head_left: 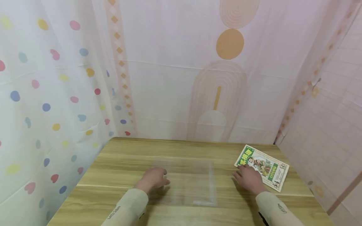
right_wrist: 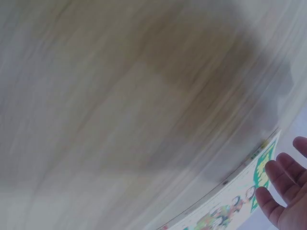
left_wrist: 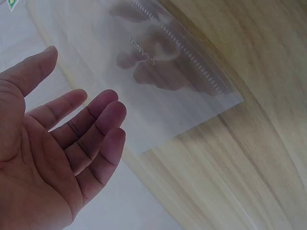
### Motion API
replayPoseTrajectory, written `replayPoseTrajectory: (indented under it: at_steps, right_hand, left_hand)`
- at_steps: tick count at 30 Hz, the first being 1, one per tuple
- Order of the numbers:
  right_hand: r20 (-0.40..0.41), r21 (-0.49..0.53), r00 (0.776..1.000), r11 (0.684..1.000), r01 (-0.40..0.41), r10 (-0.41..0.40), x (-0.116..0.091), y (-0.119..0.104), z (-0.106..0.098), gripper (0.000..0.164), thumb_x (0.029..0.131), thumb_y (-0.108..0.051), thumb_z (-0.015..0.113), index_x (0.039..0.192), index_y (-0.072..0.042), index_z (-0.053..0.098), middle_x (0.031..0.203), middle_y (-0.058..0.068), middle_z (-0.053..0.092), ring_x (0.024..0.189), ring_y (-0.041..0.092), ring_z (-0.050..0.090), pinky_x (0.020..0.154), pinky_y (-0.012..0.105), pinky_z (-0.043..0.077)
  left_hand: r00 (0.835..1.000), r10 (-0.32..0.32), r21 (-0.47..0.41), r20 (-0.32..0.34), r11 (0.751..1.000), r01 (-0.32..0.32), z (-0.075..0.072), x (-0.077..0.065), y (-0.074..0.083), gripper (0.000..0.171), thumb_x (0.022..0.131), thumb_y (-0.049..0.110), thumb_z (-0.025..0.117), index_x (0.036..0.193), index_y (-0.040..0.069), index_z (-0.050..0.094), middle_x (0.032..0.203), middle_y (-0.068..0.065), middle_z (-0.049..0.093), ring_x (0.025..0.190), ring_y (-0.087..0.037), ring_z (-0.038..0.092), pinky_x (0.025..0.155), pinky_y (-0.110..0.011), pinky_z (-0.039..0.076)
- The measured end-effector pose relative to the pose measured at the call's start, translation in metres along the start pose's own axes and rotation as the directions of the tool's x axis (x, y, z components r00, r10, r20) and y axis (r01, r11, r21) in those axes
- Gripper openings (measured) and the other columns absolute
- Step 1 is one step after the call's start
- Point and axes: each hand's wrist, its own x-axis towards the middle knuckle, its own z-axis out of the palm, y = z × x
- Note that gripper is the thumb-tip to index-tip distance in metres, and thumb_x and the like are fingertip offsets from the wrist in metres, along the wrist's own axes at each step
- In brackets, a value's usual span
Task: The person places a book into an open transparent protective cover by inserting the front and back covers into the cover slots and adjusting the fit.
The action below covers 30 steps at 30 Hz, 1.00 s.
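A clear plastic sleeve [head_left: 192, 183] lies flat on the wooden table in front of me; the left wrist view shows raised lettering and a ridged strip along one edge of the sleeve [left_wrist: 192, 81]. My left hand [head_left: 154, 180] is by its left side, fingers loosely bent and nothing in them. To the right lies a picture booklet [head_left: 267, 168] with a green and white cover, set at a slant. My right hand [head_left: 250, 179] overlaps the booklet's near left edge in the head view. In the right wrist view the right hand's fingers [right_wrist: 283, 179] are spread, holding nothing.
The wood-grain table [head_left: 169, 149] runs back to a pale patterned curtain [head_left: 167, 94]. A dotted curtain [head_left: 65, 110] hangs on the left, and another pale cloth [head_left: 325, 131] borders the table on the right.
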Motion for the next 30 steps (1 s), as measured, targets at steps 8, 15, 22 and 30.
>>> replayPoseTrajectory:
  at_steps: [8,15,22,30]
  right_hand:
    - [0.012,-0.014,1.0,1.0,-0.028,0.028,-0.006,0.018,-0.014,0.046,0.097,-0.035,0.062,0.118,0.006,0.065,0.113,0.029,0.063,0.1,0.046,0.062,0.077,0.06,0.052]
    - [-0.026,-0.015,0.999,0.999,-0.041,0.04,-0.004,0.036,-0.018,0.048,0.098,-0.033,0.06,0.12,0.01,0.062,0.122,0.036,0.057,0.112,0.053,0.055,0.087,0.066,0.045]
    - [-0.077,-0.021,0.996,0.999,-0.036,0.035,-0.002,0.055,-0.022,0.046,0.096,-0.031,0.063,0.118,0.009,0.064,0.115,0.034,0.06,0.1,0.053,0.059,0.077,0.063,0.05]
    - [-0.094,-0.024,0.994,0.998,-0.052,0.05,0.006,0.078,-0.031,0.037,0.097,-0.033,0.061,0.103,0.004,0.067,0.105,0.032,0.06,0.087,0.05,0.06,0.061,0.059,0.051]
  left_hand:
    - [1.0,-0.002,-0.015,-0.005,1.0,0.002,0.002,-0.002,-0.001,0.043,0.088,0.027,0.073,0.12,-0.001,0.066,0.121,-0.019,0.065,0.117,-0.042,0.057,0.098,-0.056,0.045]
    - [1.0,0.011,0.003,-0.008,1.0,-0.011,0.0,-0.004,0.001,0.042,0.088,0.027,0.074,0.119,0.0,0.066,0.12,-0.019,0.066,0.117,-0.043,0.057,0.098,-0.057,0.045]
    - [1.0,0.008,0.014,-0.001,1.0,-0.008,-0.001,-0.005,0.003,0.043,0.088,0.028,0.073,0.12,0.0,0.066,0.12,-0.02,0.065,0.116,-0.042,0.057,0.098,-0.056,0.045]
    - [1.0,0.005,0.009,0.008,1.0,-0.005,-0.002,-0.005,0.006,0.043,0.089,0.027,0.073,0.121,-0.001,0.065,0.121,-0.02,0.065,0.117,-0.041,0.057,0.1,-0.056,0.045]
